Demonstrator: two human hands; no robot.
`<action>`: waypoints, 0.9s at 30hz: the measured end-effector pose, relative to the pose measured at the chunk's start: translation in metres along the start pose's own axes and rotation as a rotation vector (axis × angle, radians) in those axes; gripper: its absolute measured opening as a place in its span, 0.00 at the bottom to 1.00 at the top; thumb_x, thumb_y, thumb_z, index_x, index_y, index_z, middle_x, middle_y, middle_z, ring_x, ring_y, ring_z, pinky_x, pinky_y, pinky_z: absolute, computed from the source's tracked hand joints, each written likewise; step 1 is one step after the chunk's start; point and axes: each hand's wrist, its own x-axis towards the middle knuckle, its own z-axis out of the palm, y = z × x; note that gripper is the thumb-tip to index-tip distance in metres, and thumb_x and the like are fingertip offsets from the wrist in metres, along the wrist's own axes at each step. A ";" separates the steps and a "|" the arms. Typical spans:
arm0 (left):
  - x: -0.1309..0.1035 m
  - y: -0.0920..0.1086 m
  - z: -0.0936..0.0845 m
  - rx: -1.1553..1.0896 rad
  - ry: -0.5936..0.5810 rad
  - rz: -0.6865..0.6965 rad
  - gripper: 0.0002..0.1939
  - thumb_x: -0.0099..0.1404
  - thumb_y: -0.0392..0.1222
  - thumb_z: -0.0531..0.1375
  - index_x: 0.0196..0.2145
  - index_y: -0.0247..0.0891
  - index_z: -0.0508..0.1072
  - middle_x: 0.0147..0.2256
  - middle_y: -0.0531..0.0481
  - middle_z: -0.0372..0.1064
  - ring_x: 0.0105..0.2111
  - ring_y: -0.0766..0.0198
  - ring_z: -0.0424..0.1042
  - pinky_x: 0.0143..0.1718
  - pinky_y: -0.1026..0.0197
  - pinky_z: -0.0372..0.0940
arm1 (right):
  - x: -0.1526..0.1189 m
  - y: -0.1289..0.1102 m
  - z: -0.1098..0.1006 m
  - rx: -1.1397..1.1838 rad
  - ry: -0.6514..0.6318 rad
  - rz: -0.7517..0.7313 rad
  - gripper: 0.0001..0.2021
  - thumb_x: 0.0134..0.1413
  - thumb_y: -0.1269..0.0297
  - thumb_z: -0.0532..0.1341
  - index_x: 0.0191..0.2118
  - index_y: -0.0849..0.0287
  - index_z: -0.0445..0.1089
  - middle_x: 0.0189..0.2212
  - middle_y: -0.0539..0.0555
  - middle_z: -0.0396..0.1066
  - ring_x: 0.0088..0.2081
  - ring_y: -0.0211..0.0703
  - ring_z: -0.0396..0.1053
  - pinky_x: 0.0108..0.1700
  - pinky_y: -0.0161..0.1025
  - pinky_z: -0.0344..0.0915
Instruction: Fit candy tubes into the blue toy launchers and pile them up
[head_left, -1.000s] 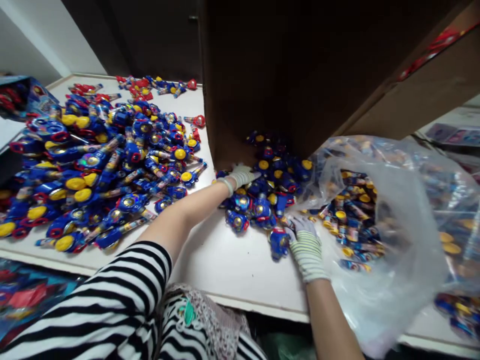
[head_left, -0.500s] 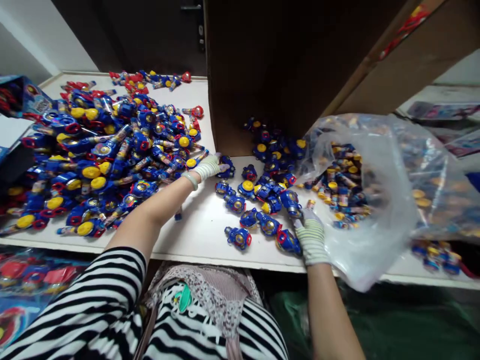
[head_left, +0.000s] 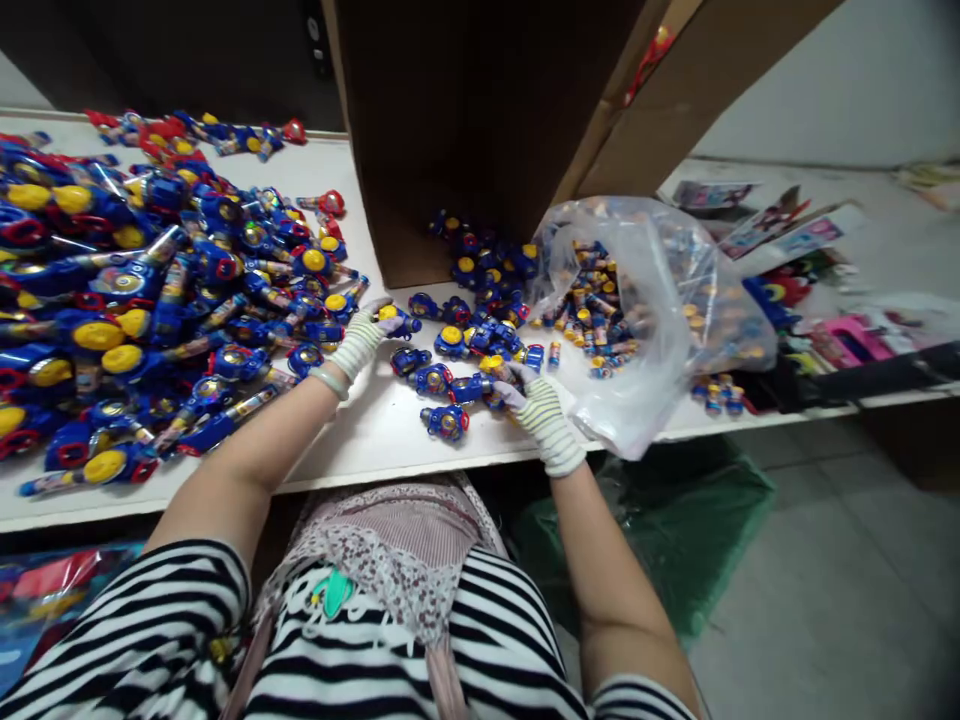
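Note:
My left hand (head_left: 361,338), in a striped knit glove with bare fingertips, closes on a blue plastic toy (head_left: 403,323) with a yellow round part, at the right edge of a big heap. My right hand (head_left: 546,412), gloved the same way, has its fingers closed around a blue toy (head_left: 493,393) at the near right of a loose group; its fingertips partly cover it. Between the hands lie several short blue toys with red and yellow parts, among them one blue toy (head_left: 446,422) nearest the table edge. A small printed tube (head_left: 553,355) stands beyond my right hand.
The heap of long blue toys (head_left: 150,300) spreads over the left of the white table (head_left: 352,440). An open cardboard box (head_left: 450,130) lies behind the group, with toys at its mouth. A clear plastic bag (head_left: 660,300) of small tubes is at right, near packaged toys (head_left: 847,340).
The view has shifted to the right. My left hand has drawn its toy nearer, beside the group's left side. My right hand has moved inward, and the toys by it sit closer together.

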 end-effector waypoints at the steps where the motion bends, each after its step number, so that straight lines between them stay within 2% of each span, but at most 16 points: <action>1: -0.012 0.004 -0.001 -0.071 -0.030 0.058 0.34 0.61 0.45 0.64 0.63 0.35 0.65 0.49 0.42 0.73 0.46 0.59 0.74 0.52 0.59 0.70 | -0.001 -0.008 0.004 0.010 -0.014 -0.028 0.22 0.61 0.46 0.59 0.51 0.57 0.72 0.48 0.61 0.76 0.50 0.56 0.73 0.56 0.55 0.68; 4: -0.044 0.017 0.003 -0.181 -0.150 0.197 0.37 0.60 0.51 0.66 0.64 0.39 0.64 0.53 0.42 0.72 0.49 0.55 0.74 0.52 0.56 0.71 | -0.005 -0.029 0.014 -0.011 -0.043 -0.102 0.21 0.63 0.49 0.58 0.53 0.56 0.73 0.50 0.60 0.76 0.52 0.55 0.72 0.57 0.54 0.67; 8: -0.064 0.024 0.010 -0.126 -0.158 0.245 0.34 0.59 0.51 0.66 0.59 0.36 0.66 0.56 0.39 0.69 0.55 0.51 0.70 0.59 0.51 0.66 | -0.006 -0.049 0.025 -0.110 -0.134 -0.157 0.23 0.65 0.53 0.56 0.59 0.61 0.69 0.53 0.63 0.74 0.53 0.55 0.72 0.58 0.52 0.67; 10: -0.067 0.026 0.010 -0.098 -0.156 0.263 0.31 0.57 0.50 0.67 0.55 0.37 0.67 0.54 0.41 0.69 0.54 0.52 0.70 0.58 0.52 0.66 | -0.006 -0.054 0.030 -0.145 -0.153 -0.167 0.22 0.66 0.54 0.55 0.59 0.61 0.69 0.53 0.63 0.75 0.53 0.54 0.73 0.57 0.50 0.68; 13: -0.070 0.029 0.006 -0.149 -0.205 0.244 0.28 0.55 0.48 0.67 0.52 0.40 0.66 0.49 0.45 0.71 0.50 0.54 0.71 0.53 0.55 0.69 | -0.005 -0.057 0.034 -0.166 -0.150 -0.161 0.20 0.66 0.55 0.55 0.56 0.59 0.71 0.50 0.62 0.77 0.49 0.54 0.75 0.54 0.49 0.70; 17: -0.077 0.036 0.005 -0.210 -0.272 0.157 0.32 0.57 0.47 0.66 0.57 0.41 0.64 0.50 0.45 0.70 0.50 0.54 0.72 0.51 0.55 0.70 | -0.003 -0.058 0.031 -0.184 -0.174 -0.151 0.20 0.67 0.54 0.54 0.57 0.58 0.71 0.49 0.60 0.77 0.48 0.53 0.75 0.52 0.47 0.70; 22: -0.076 0.042 0.004 -0.157 -0.283 0.193 0.31 0.59 0.49 0.67 0.58 0.40 0.67 0.52 0.44 0.70 0.52 0.53 0.71 0.54 0.54 0.69 | 0.001 -0.064 0.026 -0.265 -0.214 -0.218 0.23 0.69 0.53 0.51 0.59 0.61 0.70 0.51 0.62 0.77 0.49 0.54 0.75 0.53 0.47 0.69; 27: -0.073 0.053 -0.004 -0.129 -0.393 0.239 0.28 0.58 0.48 0.68 0.55 0.42 0.70 0.52 0.45 0.70 0.52 0.52 0.71 0.55 0.55 0.69 | 0.005 -0.069 0.033 -0.399 -0.252 -0.227 0.23 0.69 0.50 0.50 0.54 0.60 0.73 0.42 0.63 0.79 0.38 0.53 0.76 0.42 0.43 0.68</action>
